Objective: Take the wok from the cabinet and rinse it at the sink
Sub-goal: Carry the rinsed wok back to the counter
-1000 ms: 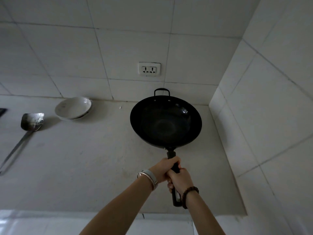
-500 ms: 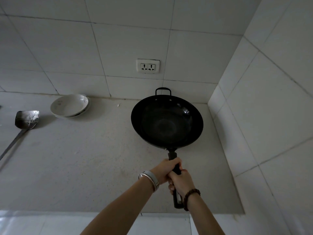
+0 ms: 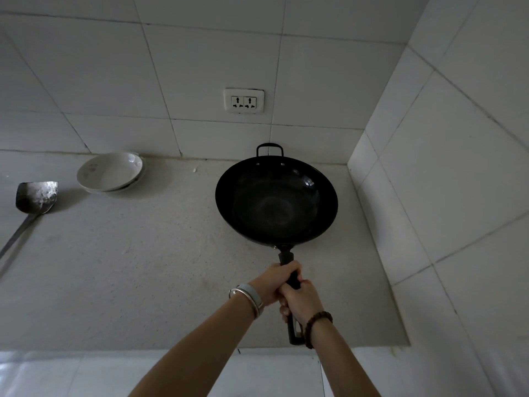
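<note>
A black wok with a small loop handle at its far rim hangs over the right part of the grey countertop, its hollow facing up and nothing in it. Both hands grip its long black handle. My left hand wraps the handle nearer the pan, a silver bangle on that wrist. My right hand grips just behind it, with a bead bracelet on the wrist. The handle's end sticks out below my right hand. No sink or cabinet is in view.
Stacked white bowls sit by the back wall at the left. A metal spatula lies at the far left, its handle running off the frame. A double wall socket is above the wok. Tiled walls close the back and the right side.
The wok and both hands have kept their grip and place in view. The bowls and spatula have slid a little left in the view.
</note>
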A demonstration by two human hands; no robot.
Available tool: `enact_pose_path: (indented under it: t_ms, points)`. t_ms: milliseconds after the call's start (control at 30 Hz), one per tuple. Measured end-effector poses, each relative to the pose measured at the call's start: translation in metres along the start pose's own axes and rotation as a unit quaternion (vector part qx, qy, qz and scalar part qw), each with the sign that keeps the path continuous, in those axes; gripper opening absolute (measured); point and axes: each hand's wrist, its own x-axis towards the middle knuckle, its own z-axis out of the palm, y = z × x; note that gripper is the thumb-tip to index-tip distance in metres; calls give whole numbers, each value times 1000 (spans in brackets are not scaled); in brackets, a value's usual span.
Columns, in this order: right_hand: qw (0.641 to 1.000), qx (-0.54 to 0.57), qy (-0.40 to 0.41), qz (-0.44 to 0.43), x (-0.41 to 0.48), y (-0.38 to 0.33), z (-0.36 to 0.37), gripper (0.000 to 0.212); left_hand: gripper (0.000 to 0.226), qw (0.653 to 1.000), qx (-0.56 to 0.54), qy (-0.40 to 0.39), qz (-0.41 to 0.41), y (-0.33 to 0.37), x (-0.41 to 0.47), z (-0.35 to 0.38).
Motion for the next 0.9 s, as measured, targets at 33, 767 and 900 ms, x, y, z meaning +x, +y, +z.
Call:
enact_pose_path:
  t_ms: [33,767,900]
  points:
    - [1000,1,0,-2,0,0,0,7,29,1000,-6,0,0,0,0,0]
    - [992,85,-89,21,-15,26,6,23,30,994,-80,26,64,-46,-30,-26]
    - [992,91,-90,21,-17,30,6,25,33,992,-84,34,82,-50,-33,-25]
